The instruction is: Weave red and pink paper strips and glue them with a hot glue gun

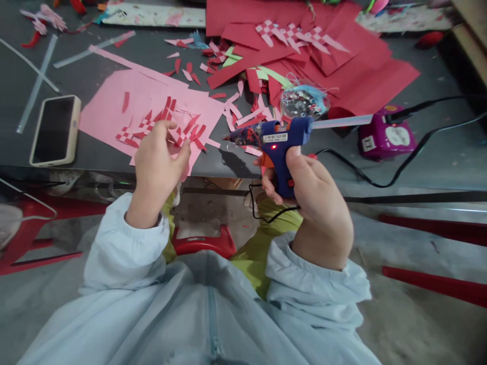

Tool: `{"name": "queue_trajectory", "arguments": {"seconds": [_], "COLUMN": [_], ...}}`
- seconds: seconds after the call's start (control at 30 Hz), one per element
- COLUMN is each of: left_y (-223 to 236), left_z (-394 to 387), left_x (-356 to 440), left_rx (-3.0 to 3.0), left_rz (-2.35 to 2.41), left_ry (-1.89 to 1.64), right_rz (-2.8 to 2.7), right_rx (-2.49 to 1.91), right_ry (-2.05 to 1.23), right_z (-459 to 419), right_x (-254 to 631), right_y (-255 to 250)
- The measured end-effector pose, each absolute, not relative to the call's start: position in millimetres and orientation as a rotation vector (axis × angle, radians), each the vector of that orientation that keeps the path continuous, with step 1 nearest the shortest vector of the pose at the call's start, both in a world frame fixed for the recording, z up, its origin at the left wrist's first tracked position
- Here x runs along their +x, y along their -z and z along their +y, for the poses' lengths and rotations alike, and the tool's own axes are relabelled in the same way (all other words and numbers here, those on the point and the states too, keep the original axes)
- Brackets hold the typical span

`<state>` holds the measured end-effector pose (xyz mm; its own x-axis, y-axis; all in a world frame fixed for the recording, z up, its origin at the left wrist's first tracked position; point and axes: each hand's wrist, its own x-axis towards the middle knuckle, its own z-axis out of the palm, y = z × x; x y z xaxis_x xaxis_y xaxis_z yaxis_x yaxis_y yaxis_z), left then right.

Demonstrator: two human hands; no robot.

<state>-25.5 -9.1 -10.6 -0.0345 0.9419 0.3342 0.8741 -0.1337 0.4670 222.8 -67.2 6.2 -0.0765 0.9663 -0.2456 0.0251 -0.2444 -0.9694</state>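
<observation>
Right hand grasps glue gun; left hand hovers at the checked paper

Wrapped around the handle of a blue glue gun (281, 147), the right hand (319, 192) has its thumb on the back and its fingers at the front, by the orange trigger (267, 160). Whether the trigger is squeezed cannot be told. A red light shows on the gun's side, a clear glue stick (342, 121) juts from its rear, and a thin clear strand hangs near the nozzle. The nozzle points toward the left hand (155, 162), whose thumb and forefinger stand apart beside a red-and-pink checked paper piece (182, 136); whether they pinch it is unclear.

That piece lies with other woven pieces (127, 136) on a pink sheet (102, 106), near the desk's front edge. Further out, a phone (55, 131) lies to the left, cut paper scraps (232, 109) are strewn past the nozzle, and a tub of beads (304, 104) sits behind the gun. Red sheets (365, 76) spread beyond, with more checked pieces (315, 38) on top. A purple power block (391, 134) stands to the right.

The step in hand looks like handling the woven pieces with the gun at the ready. Placing glue from here would call for a steady left-hand hold and the nozzle brought close, clear of the fingertips.
</observation>
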Motion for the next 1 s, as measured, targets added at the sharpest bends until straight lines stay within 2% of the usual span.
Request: {"name": "queue_trajectory", "arguments": {"seconds": [0.2, 0.37, 0.5, 0.7, 0.87, 1.0], "left_y": [18.1, 21.9, 16.6, 10.3, 11.4, 11.5], "left_z": [-1.1, 0.1, -3.6, -5.5, -0.5, -0.1], "left_x": [-29.5, -34.1, -32.4, -32.4, -39.8, -40.3], "left_rx": [2.055, 2.176, 2.34, 2.432, 2.501, 2.61], "left_rz": [1.959, 1.639, 1.341, 1.139, 1.181, 1.348], "left_ry": [-1.076, -1.209, -1.124, -0.921, -0.676, -0.707], "right_rz": [-1.126, -1.114, -1.113, -1.116, -1.125, -1.132], "right_rx": [-1.366, -1.365, -1.372, -1.398, -1.422, -1.427], "right_ry": [-1.448, -1.436, -1.42, -1.364, -1.349, -1.34], "right_z": [-67.5, -67.3, -67.5, -69.7, -70.5, -70.4], "right_x": [224.1, 228.3, 228.7, 223.9, 224.4, 224.8], "right_y": [-4.5, -3.9, -8.4, -13.3, -11.6, -10.1]}}
